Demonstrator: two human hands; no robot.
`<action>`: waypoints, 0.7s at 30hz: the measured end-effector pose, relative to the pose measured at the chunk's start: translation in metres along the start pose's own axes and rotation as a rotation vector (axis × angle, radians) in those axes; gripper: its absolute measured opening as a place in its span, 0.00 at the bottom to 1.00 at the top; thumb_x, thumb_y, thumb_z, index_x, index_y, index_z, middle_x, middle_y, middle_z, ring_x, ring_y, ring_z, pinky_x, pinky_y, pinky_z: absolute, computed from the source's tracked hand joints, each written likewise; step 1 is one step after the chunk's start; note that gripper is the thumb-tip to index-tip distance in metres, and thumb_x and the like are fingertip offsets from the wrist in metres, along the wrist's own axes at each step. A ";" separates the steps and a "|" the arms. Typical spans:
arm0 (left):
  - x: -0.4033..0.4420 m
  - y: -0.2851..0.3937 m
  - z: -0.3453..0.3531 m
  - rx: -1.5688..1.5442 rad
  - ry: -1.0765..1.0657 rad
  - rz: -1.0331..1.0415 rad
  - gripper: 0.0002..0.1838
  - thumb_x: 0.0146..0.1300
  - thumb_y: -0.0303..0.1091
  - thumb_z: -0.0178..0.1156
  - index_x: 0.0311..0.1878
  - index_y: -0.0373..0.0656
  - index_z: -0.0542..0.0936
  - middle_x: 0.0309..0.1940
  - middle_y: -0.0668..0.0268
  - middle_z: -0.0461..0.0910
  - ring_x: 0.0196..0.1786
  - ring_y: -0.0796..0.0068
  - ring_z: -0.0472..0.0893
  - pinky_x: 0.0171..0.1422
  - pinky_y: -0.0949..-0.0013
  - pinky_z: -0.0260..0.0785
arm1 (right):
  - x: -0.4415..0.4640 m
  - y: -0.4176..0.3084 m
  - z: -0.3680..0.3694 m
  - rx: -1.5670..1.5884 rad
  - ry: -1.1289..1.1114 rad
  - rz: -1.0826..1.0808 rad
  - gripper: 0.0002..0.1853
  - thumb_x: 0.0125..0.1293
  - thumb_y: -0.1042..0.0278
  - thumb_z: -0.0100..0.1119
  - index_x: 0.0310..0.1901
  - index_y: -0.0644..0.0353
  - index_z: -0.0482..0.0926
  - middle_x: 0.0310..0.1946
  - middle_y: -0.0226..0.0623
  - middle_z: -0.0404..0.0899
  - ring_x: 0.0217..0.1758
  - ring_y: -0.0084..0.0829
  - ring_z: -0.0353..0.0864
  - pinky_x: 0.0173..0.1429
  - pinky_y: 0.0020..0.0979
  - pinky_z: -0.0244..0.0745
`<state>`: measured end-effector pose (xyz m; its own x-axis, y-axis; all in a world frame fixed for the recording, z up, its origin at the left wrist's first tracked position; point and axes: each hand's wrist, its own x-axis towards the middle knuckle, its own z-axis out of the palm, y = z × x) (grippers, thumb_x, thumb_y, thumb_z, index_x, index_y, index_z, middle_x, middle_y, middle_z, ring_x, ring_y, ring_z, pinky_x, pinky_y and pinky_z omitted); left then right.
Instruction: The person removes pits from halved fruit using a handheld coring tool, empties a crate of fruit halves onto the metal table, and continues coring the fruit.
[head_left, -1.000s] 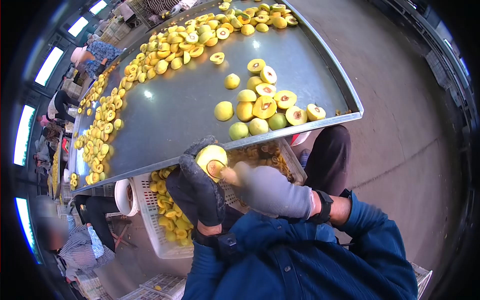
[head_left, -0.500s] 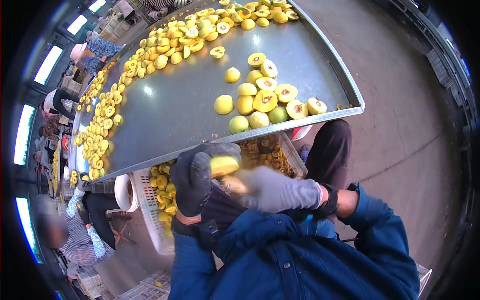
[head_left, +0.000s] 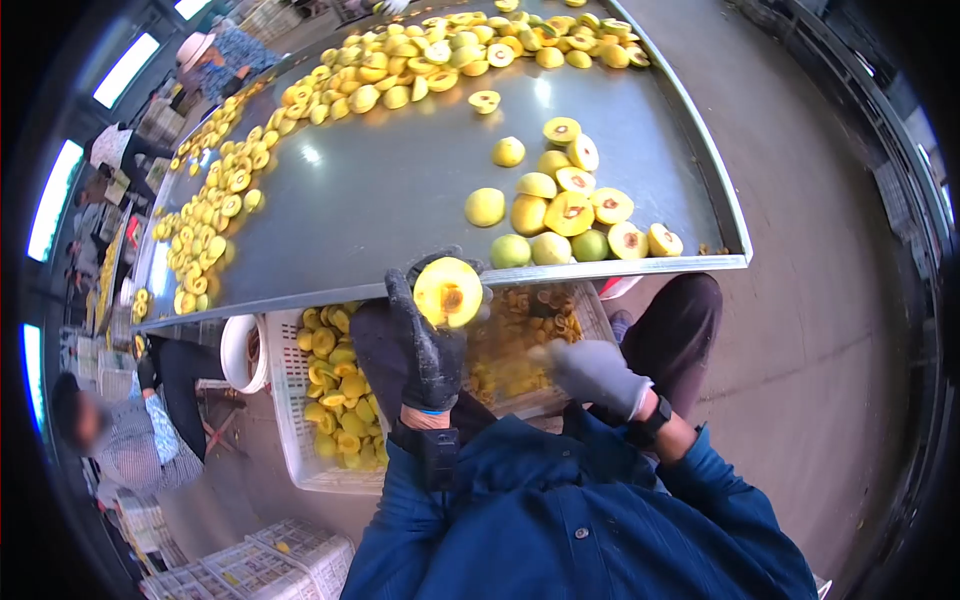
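Note:
My left hand point(head_left: 432, 365), in a dark worn glove, holds up a yellow peach half point(head_left: 447, 293) just below the table's near edge. Its cut face is toward me, with a brown hollow in the middle. My right hand point(head_left: 602, 378), in a grey glove, is apart from the peach, to its lower right. The fingers there are curled and blurred, and whatever they grip is not clear. Under both hands, a crate point(head_left: 597, 312) holds brown and yellow scraps. Left of my knee, a white crate point(head_left: 290, 400) contains several peach halves point(head_left: 345, 400).
The metal table point(head_left: 380, 190) has a raised rim. Peach halves point(head_left: 570, 212) cluster near its right corner, and a long heap point(head_left: 400, 60) runs along the far and left sides. A white bucket point(head_left: 243, 355) stands by a seated co-worker point(head_left: 140, 440) at left.
My left hand has lifted and turned the peach half so its cut face shows. My right hand has drawn away to the right. The view has shifted slightly.

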<state>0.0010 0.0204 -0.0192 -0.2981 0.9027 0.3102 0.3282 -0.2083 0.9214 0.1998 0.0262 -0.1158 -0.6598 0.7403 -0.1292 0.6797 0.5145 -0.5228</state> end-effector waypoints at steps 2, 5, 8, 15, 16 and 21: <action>-0.003 -0.010 -0.014 0.258 0.023 0.145 0.35 0.55 0.24 0.67 0.66 0.32 0.66 0.51 0.51 0.78 0.48 0.51 0.76 0.54 0.54 0.69 | -0.005 -0.003 -0.003 0.414 0.015 0.220 0.10 0.65 0.63 0.56 0.46 0.53 0.75 0.30 0.44 0.80 0.29 0.44 0.83 0.34 0.45 0.76; -0.011 -0.026 -0.019 0.282 0.049 0.264 0.31 0.58 0.28 0.63 0.66 0.32 0.66 0.49 0.52 0.79 0.47 0.50 0.76 0.56 0.55 0.67 | 0.002 -0.030 -0.006 0.145 0.319 -0.022 0.11 0.63 0.62 0.57 0.45 0.53 0.71 0.25 0.44 0.80 0.29 0.44 0.84 0.30 0.45 0.75; -0.015 -0.012 -0.011 -0.172 0.064 -0.035 0.20 0.73 0.38 0.49 0.59 0.32 0.73 0.49 0.56 0.80 0.48 0.56 0.77 0.59 0.59 0.67 | 0.023 -0.065 -0.021 -0.074 0.295 -0.045 0.10 0.63 0.62 0.57 0.43 0.52 0.70 0.21 0.41 0.79 0.26 0.45 0.82 0.26 0.44 0.74; -0.027 -0.081 -0.077 -0.575 0.369 -0.256 0.28 0.78 0.53 0.39 0.58 0.38 0.76 0.52 0.64 0.80 0.54 0.72 0.77 0.65 0.69 0.66 | 0.004 -0.050 -0.028 -0.127 0.165 0.067 0.10 0.63 0.60 0.60 0.38 0.55 0.74 0.23 0.44 0.80 0.26 0.47 0.82 0.28 0.46 0.74; -0.036 -0.114 -0.097 -0.530 0.487 -0.272 0.28 0.78 0.53 0.39 0.60 0.38 0.75 0.52 0.63 0.79 0.55 0.72 0.77 0.65 0.68 0.67 | -0.001 -0.043 -0.023 -0.190 0.111 0.085 0.10 0.63 0.60 0.60 0.38 0.56 0.75 0.24 0.45 0.80 0.27 0.48 0.82 0.28 0.46 0.75; -0.059 -0.212 -0.222 -0.052 0.699 -0.257 0.25 0.77 0.47 0.43 0.63 0.36 0.71 0.58 0.58 0.75 0.60 0.68 0.73 0.67 0.65 0.64 | -0.037 0.002 0.013 -0.131 -0.005 0.030 0.10 0.66 0.58 0.57 0.33 0.55 0.78 0.20 0.45 0.77 0.24 0.47 0.81 0.27 0.45 0.74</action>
<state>-0.2494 -0.0725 -0.1806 -0.8661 0.4787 0.1436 0.1331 -0.0560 0.9895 0.2220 -0.0056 -0.1231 -0.6397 0.7542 -0.1481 0.7353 0.5444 -0.4038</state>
